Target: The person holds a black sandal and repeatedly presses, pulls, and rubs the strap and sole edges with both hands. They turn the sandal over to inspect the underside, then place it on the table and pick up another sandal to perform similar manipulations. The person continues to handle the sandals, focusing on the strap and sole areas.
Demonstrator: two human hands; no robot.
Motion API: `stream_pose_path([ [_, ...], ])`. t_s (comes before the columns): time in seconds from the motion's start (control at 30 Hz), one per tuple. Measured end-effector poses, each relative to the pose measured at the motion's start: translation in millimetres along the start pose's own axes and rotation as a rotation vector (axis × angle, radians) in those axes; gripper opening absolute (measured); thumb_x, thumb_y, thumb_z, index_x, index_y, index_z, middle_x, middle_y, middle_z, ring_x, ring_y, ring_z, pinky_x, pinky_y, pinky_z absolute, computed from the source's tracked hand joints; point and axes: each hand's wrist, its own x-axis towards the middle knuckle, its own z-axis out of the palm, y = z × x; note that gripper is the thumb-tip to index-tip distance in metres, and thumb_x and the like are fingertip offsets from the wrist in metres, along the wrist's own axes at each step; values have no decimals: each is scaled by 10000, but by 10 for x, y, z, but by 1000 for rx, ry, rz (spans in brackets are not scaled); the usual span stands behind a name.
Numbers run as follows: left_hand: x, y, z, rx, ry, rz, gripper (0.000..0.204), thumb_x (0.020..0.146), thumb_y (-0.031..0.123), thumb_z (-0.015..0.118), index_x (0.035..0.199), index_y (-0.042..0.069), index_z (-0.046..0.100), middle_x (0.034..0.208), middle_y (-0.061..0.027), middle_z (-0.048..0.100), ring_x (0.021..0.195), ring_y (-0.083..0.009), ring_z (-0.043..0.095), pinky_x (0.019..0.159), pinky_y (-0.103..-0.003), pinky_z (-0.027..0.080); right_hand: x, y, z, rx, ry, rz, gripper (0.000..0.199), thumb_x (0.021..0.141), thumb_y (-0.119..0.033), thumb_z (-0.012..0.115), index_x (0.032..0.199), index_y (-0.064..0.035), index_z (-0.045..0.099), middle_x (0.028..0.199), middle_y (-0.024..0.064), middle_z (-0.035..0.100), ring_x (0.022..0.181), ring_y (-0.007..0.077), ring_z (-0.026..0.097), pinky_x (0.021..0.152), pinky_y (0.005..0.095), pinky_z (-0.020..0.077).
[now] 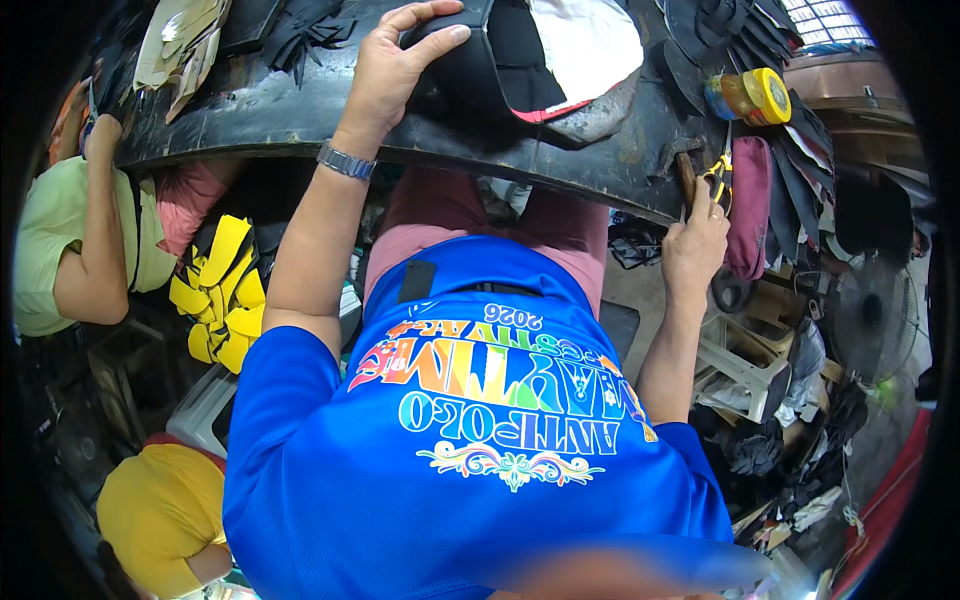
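Your left hand (395, 65) lies spread, fingers open and flat on the black piece (470, 75) at the middle of the dark workbench (250, 115), apparently pressing it down so it cannot slide. Further right, your right hand (697, 240) has its fingers closed around the wooden handle of a hammer (684, 165) at the bench's near edge, just below the yellow-capped bottle (750, 97), seemingly gripped ready to strike.
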Motion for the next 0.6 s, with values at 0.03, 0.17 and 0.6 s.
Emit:
stream_pose_path([
  [0.03,4,4,8,-17,9,0,331,901,120,706,1205,15,627,1123,-60,654,1040,-154,609,940,-280,477,-23,85,64,-56,-30,35,639,797,-2,607,1416,-101,487,1184,168,613,1132,341,578,946,458,470],
  [0.17,7,62,30,-88,21,-25,353,846,44,748,1181,7,644,1104,-47,656,1032,-138,605,932,-270,474,10,363,34,195,-63,39,560,817,-20,621,1361,-136,555,1099,161,624,985,336,637,852,423,512],
  [0.6,23,45,34,-126,33,-17,341,835,47,759,1159,6,660,1099,-48,666,1029,-132,608,918,-272,484,696,-1197,-87,459,-68,-435,504,966,-272,575,1453,-252,447,901,267,680,852,460,664,733,552,521],
])
